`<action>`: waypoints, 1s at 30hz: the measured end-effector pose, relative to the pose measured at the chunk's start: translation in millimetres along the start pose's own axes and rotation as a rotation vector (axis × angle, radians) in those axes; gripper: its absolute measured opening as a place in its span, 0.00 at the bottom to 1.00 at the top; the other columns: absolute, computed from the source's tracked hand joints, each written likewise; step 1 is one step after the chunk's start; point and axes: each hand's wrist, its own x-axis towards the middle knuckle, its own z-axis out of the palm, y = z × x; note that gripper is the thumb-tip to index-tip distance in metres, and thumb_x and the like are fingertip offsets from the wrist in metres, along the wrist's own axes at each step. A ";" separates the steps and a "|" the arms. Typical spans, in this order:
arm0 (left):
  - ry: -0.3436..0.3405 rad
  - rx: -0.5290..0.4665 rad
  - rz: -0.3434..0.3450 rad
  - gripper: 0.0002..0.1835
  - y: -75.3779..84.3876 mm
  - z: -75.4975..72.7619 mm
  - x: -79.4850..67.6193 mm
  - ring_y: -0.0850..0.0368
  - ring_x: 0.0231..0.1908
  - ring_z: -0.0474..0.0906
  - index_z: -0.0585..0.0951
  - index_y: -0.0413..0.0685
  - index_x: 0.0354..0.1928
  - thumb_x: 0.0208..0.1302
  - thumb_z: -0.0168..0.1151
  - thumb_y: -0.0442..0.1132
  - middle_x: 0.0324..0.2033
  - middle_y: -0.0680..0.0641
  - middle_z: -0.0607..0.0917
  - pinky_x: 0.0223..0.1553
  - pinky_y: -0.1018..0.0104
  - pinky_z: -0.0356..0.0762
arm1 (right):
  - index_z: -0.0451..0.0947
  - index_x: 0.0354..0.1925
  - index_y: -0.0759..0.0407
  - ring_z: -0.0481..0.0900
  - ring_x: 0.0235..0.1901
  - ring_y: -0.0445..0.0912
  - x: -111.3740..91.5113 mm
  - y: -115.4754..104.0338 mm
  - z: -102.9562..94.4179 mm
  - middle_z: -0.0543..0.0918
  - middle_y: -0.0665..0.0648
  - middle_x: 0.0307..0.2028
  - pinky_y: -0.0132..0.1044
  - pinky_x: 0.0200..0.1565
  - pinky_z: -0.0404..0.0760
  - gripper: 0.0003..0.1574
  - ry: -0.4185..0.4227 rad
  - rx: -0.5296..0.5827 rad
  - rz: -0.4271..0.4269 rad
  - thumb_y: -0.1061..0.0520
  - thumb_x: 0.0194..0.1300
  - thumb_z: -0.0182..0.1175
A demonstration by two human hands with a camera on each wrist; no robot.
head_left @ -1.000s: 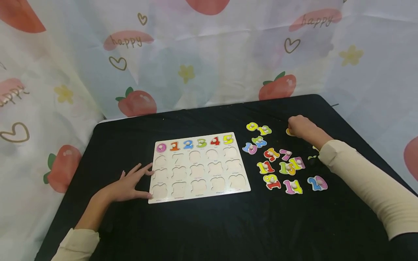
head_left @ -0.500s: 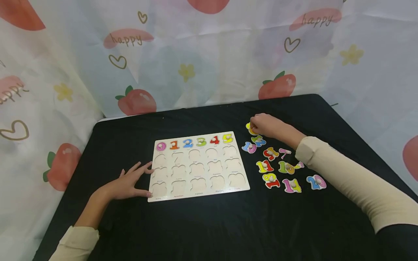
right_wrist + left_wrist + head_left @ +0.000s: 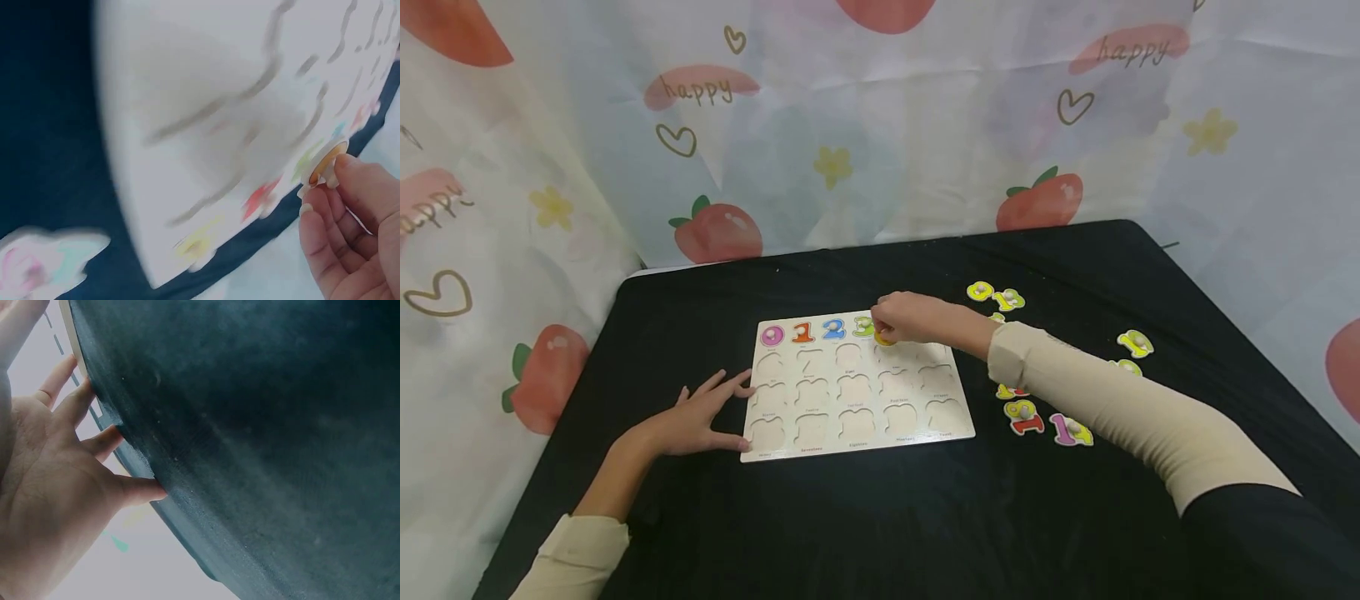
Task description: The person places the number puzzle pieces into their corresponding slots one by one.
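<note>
A pale wooden number puzzle board [image 3: 878, 417] lies on the black-covered table, with digit pieces in its top row and bare recesses below. My left hand [image 3: 692, 421] is spread at the board's left edge, fingertips and thumb touching it. Over the top row, my right hand [image 3: 913, 318] pinches a small orange puzzle piece [image 3: 328, 164] between thumb and fingers, tilted close above the board. The purple 0 [image 3: 772, 336], orange 1 [image 3: 802, 332] and blue 2 [image 3: 833, 329] show in the head view. The right hand hides the red 4 [image 3: 259, 200] there.
Loose number pieces lie right of the board, among them a yellow one [image 3: 980, 291], a red-and-yellow 18 [image 3: 1024, 417] and a pink-and-yellow one [image 3: 1071, 430]. The right sleeve [image 3: 1097, 392] covers several others. A printed curtain [image 3: 880, 192] stands behind the table.
My right hand has moved left from the loose pieces at the far right to the board's top row, carrying the orange piece. The left hand has stayed at the board's edge.
</note>
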 end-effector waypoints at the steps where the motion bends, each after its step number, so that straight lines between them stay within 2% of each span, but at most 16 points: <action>1: -0.002 0.001 -0.002 0.53 -0.2 0.0 0.0 0.31 0.68 0.38 0.57 0.44 0.71 0.49 0.68 0.63 0.70 0.40 0.57 0.53 0.23 0.32 | 0.78 0.37 0.60 0.71 0.31 0.44 6.1 -6.5 1.5 0.76 0.53 0.32 0.32 0.34 0.72 0.03 -0.017 0.003 -0.016 0.61 0.64 0.59; 7: 0.005 -0.002 0.002 0.53 -1.9 0.0 -1.0 0.32 0.68 0.38 0.57 0.44 0.70 0.48 0.68 0.62 0.69 0.41 0.58 0.53 0.23 0.32 | 0.79 0.36 0.59 0.70 0.31 0.41 38.3 -44.2 10.5 0.76 0.50 0.30 0.29 0.34 0.69 0.04 -0.064 0.023 -0.134 0.63 0.63 0.58; 10: 0.012 -0.002 0.008 0.54 -3.0 0.3 -1.5 0.32 0.68 0.38 0.56 0.43 0.71 0.48 0.68 0.63 0.68 0.41 0.61 0.54 0.23 0.32 | 0.77 0.28 0.59 0.64 0.27 0.41 53.1 -60.0 14.6 0.69 0.48 0.22 0.28 0.29 0.62 0.06 -0.054 0.024 -0.190 0.66 0.60 0.56; 13: 0.008 -0.002 0.013 0.53 -2.8 -0.2 -0.9 0.32 0.68 0.38 0.57 0.44 0.71 0.49 0.68 0.63 0.69 0.41 0.60 0.53 0.23 0.32 | 0.71 0.22 0.56 0.58 0.23 0.40 67.2 -72.7 18.4 0.61 0.47 0.18 0.28 0.26 0.56 0.12 -0.051 0.031 -0.199 0.66 0.60 0.56; 16: -0.002 -0.006 0.013 0.52 -2.2 -0.7 -0.4 0.32 0.68 0.38 0.57 0.45 0.71 0.49 0.68 0.63 0.70 0.41 0.57 0.53 0.23 0.32 | 0.70 0.20 0.54 0.56 0.21 0.40 80.5 -81.8 21.9 0.60 0.47 0.15 0.28 0.26 0.55 0.14 -0.037 0.027 -0.208 0.65 0.61 0.57; 20: -0.010 -0.002 0.008 0.53 -1.1 -1.2 -0.5 0.32 0.68 0.38 0.55 0.44 0.71 0.49 0.68 0.62 0.69 0.41 0.59 0.53 0.23 0.32 | 0.75 0.22 0.55 0.58 0.20 0.40 94.4 -90.4 25.5 0.62 0.47 0.15 0.28 0.24 0.56 0.13 -0.013 0.053 -0.211 0.62 0.63 0.58; 24: -0.003 0.000 0.009 0.51 -2.5 -1.3 -0.7 0.32 0.68 0.38 0.58 0.44 0.70 0.49 0.68 0.62 0.70 0.41 0.57 0.53 0.23 0.32 | 0.79 0.26 0.57 0.62 0.19 0.40 102.9 -99.6 24.6 0.65 0.48 0.16 0.28 0.24 0.58 0.10 -0.009 0.119 -0.160 0.61 0.65 0.58; 30: -0.002 -0.010 0.014 0.50 -5.2 0.1 0.7 0.33 0.68 0.37 0.60 0.45 0.70 0.49 0.68 0.62 0.70 0.42 0.55 0.53 0.23 0.31 | 0.81 0.32 0.58 0.66 0.23 0.40 115.4 -110.3 24.6 0.73 0.49 0.22 0.26 0.27 0.62 0.07 0.021 0.096 -0.128 0.62 0.65 0.57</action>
